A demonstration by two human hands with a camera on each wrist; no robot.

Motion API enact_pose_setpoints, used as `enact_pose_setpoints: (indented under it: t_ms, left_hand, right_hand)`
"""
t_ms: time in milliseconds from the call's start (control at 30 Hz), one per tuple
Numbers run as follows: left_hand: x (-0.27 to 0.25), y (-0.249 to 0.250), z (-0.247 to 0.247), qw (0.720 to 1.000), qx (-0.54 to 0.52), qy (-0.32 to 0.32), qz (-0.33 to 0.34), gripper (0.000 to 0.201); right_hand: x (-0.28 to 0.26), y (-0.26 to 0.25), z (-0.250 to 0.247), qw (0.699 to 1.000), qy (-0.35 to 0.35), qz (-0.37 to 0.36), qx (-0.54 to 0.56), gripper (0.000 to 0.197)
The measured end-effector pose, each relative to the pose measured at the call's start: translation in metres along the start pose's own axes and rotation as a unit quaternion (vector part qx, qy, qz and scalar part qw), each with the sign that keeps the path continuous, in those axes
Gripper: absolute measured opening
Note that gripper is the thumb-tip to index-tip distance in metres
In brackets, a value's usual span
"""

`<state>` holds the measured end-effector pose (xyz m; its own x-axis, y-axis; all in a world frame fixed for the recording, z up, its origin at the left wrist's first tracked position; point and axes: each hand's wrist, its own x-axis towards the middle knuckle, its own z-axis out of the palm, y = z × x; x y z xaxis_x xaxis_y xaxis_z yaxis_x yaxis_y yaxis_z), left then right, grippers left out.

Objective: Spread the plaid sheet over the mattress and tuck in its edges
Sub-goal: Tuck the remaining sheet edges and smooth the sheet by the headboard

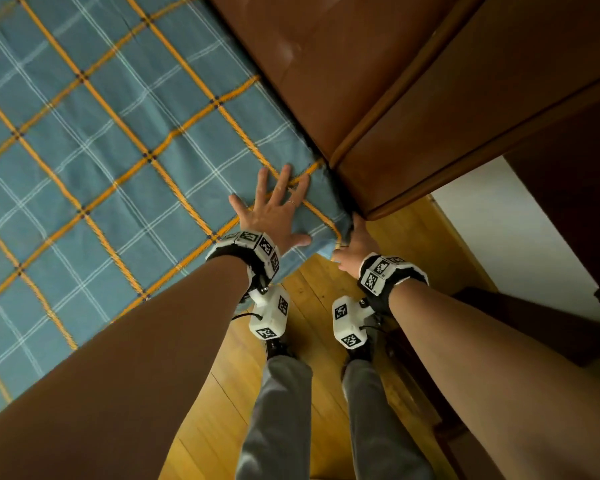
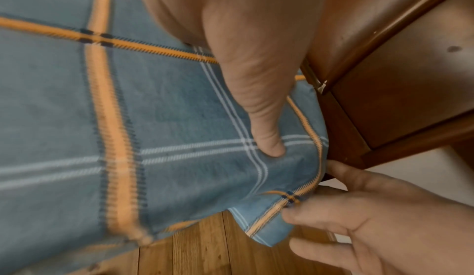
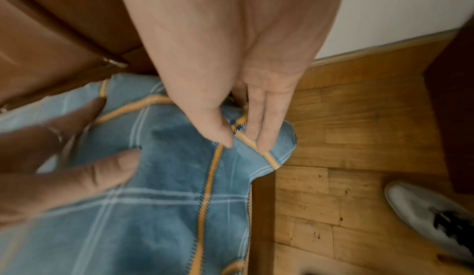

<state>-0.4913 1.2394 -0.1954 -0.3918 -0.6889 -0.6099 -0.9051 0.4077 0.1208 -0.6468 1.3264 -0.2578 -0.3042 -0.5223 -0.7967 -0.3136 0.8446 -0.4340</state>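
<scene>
Right hand (image 3: 246, 117) pinches the plaid sheet's (image 1: 118, 150) loose corner (image 2: 269, 226), hanging just below the mattress edge beside the wooden headboard (image 1: 378, 98), while the left hand (image 1: 274, 209) presses flat, fingers spread, on top.

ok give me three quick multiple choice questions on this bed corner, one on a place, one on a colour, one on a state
1. Where does the left hand rest?
A. on top of the sheet
B. on the floor
C. on the wooden cabinet

2. What colour are the sheet's thick stripes?
A. red
B. orange
C. black

3. What state is the sheet corner in?
A. tucked away
B. hanging loose, held by the right hand
C. lying on the floor

Answers: 1 A, the head view shows it spread flat there. 2 B, orange lines cross the blue cloth. 3 B, thumb and fingers pinch it above the floor.
</scene>
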Motion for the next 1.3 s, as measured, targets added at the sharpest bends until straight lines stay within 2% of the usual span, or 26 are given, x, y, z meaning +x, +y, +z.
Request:
enact_pose_setpoints:
  t_ms: [33, 133, 167, 267, 367, 500, 633, 733, 933, 1000, 1067, 1100, 1167, 1200, 1267, 1300]
  left_hand:
    - [0.004, -0.001, -0.003, 1.0, 0.005, -0.006, 0.015, 0.113]
    - [0.013, -0.003, -0.007, 0.998, 0.031, -0.013, 0.055, 0.117]
    - [0.015, -0.003, -0.007, 0.997, 0.044, -0.011, 0.068, 0.118]
    - [0.02, -0.004, -0.003, 0.993, 0.072, -0.005, 0.096, 0.118]
    - [0.024, 0.004, -0.002, 0.989, 0.095, 0.005, 0.112, 0.12]
    - [0.028, 0.026, -0.003, 0.986, 0.113, -0.013, 0.119, 0.112]
    - [0.02, 0.026, -0.008, 0.992, 0.044, -0.001, 0.122, 0.1]
    - [0.006, 0.012, -0.007, 0.992, -0.012, 0.012, 0.124, 0.1]
    - [-0.013, 0.009, 0.015, 0.996, -0.025, 0.051, 0.071, 0.101]
    - [-0.023, 0.013, 0.017, 0.996, -0.032, 0.056, 0.066, 0.093]
    - [-0.035, 0.015, 0.02, 0.992, -0.079, 0.079, 0.054, 0.071]
    - [-0.039, 0.016, 0.022, 0.987, -0.131, 0.09, 0.034, 0.055]
    - [-0.05, 0.02, 0.023, 0.955, -0.292, 0.036, -0.035, 0.027]
    - [-0.055, 0.023, 0.027, 0.921, -0.385, -0.008, -0.065, 0.019]
    - [-0.067, 0.03, 0.037, 0.827, -0.545, -0.066, -0.125, 0.013]
    - [-0.072, 0.033, 0.046, 0.799, -0.58, -0.079, -0.139, 0.013]
  right_hand:
    - [0.003, 0.0, 0.0, 0.999, 0.017, -0.011, -0.033, 0.085]
    - [0.011, 0.001, -0.001, 0.99, 0.075, -0.045, -0.108, 0.031]
    - [0.014, 0.004, -0.001, 0.989, 0.082, -0.048, -0.11, 0.022]
    - [0.015, 0.023, -0.004, 0.987, 0.091, -0.056, -0.119, 0.025]
    - [0.013, 0.036, -0.015, 0.972, 0.126, -0.087, -0.176, 0.028]
    - [0.013, 0.049, -0.03, 0.962, 0.157, -0.102, -0.199, 0.029]
    - [0.018, 0.045, -0.034, 0.965, 0.148, -0.081, -0.201, 0.03]
    - [0.012, 0.045, -0.042, 0.963, 0.151, -0.081, -0.208, 0.033]
    - [0.025, 0.053, -0.051, 0.969, 0.125, -0.082, -0.196, 0.044]
    - [0.024, 0.053, -0.051, 0.969, 0.119, -0.082, -0.2, 0.045]
    - [0.014, 0.051, -0.052, 0.969, 0.106, -0.066, -0.211, 0.041]
    - [0.009, 0.048, -0.053, 0.97, 0.103, -0.06, -0.211, 0.038]
    - [0.001, 0.042, -0.054, 0.971, 0.101, -0.057, -0.208, 0.034]
    - [0.0, 0.04, -0.054, 0.97, 0.102, -0.065, -0.212, 0.032]
    - [-0.003, 0.038, -0.053, 0.966, 0.099, -0.076, -0.225, 0.025]
    - [-0.005, 0.038, -0.054, 0.966, 0.098, -0.075, -0.226, 0.025]
